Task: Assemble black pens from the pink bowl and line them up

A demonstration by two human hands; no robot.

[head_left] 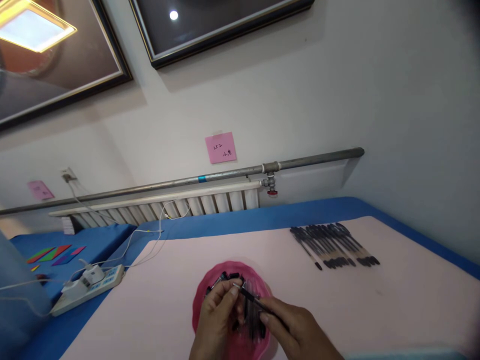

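Observation:
My right hand (292,325) grips a dark pen (250,296) between thumb and fingers, its front end pointing left. At that front end, my left hand (221,312) is closed in a pinch by the pale, thin tip; the fingers partly hide what lies between them. Both hands are over a pink scalloped bowl (195,305). Inside the bowl lie clear pen barrels (253,320) and small black pen parts (234,275), partly covered by my hands. To the right, a row of black-ended pens (332,245) lies side by side on the pink sheet.
A pale pink sheet (157,290) covers much of the blue table (262,220). On the left are a power strip (90,290) with plugs and white cables, and coloured flat shapes (56,254). Behind stand a radiator (217,202) and a metal pipe (240,173) along the wall.

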